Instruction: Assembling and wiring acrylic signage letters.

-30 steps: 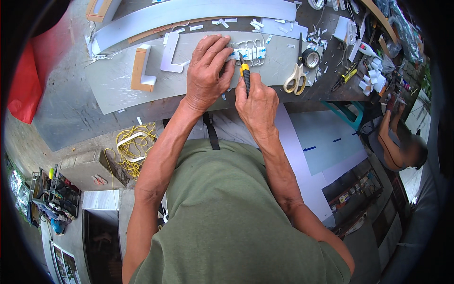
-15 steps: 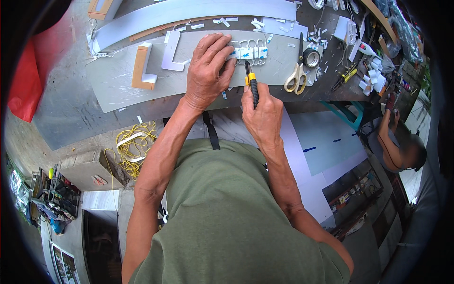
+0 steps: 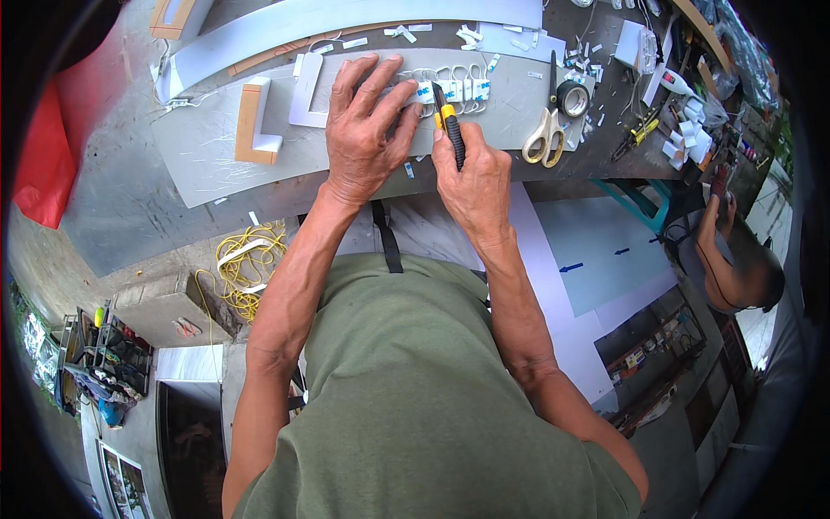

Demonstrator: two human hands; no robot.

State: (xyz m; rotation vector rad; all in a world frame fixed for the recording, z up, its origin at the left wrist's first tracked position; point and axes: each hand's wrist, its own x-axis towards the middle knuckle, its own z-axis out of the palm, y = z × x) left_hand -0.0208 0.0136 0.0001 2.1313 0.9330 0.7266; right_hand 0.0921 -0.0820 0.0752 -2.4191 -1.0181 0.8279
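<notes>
My right hand (image 3: 475, 177) is wrapped round a yellow and black utility knife (image 3: 449, 125). Its blade tip rests at a row of white wired pieces with blue-printed adhesive backing (image 3: 462, 90), joined side by side with wire loops sticking out above and below. My left hand (image 3: 367, 130) lies palm down with fingers spread; its forefinger and thumb press by the row's left end, partly hiding it. Beneath both is a scratched grey cutting sheet (image 3: 298, 151). Left of my left hand are a flat white bracket-shaped piece (image 3: 304, 97) and a wood-coloured and white bracket-shaped block (image 3: 252, 130).
Cream-handled scissors (image 3: 545, 143) and black tape (image 3: 573, 99) lie to the right. A long curved white panel (image 3: 363, 33) spans the back. White scraps, tools and a glue gun (image 3: 676, 82) sit farther right. Another person (image 3: 726, 268) is at the far right; yellow cord (image 3: 251, 268) lies lower left.
The knife blade has moved left and up onto the row of pieces, nearer my left fingers. My left hand has shifted slightly left, its fingers spread wider. The view has shifted slightly.
</notes>
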